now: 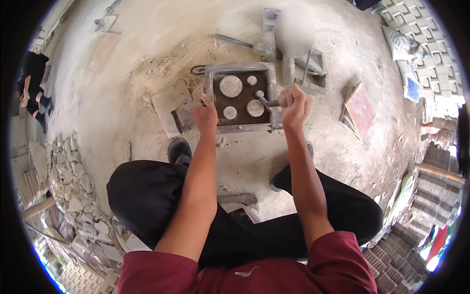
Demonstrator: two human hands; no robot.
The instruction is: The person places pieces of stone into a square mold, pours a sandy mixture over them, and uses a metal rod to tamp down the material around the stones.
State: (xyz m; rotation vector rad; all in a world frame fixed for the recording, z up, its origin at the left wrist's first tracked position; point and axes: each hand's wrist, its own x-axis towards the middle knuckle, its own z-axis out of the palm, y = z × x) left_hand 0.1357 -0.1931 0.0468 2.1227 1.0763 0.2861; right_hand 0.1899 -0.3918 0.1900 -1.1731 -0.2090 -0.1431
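Note:
A wooden frame (239, 129) lies on the ground in front of me, with a dark brown bed of packed material inside. Several round pale discs of different sizes sit in that bed, among them a large disc (230, 86) and a smaller disc (229, 112). My right hand (295, 105) is closed around the handle of a small hammer (260, 95), its metal head over the bed beside a disc at the right. On the frame's left side, my left hand (205, 116) is curled at the rim; part of its fingers is hidden.
Behind the frame lie a sand heap (169, 66) and a trowel (259, 49). A second wooden frame (318, 81) with a thin rod stands at the right. Flat boards (360, 110) lean farther right. Broken stone pieces (73, 181) pile up at left, where another person (34, 88) sits.

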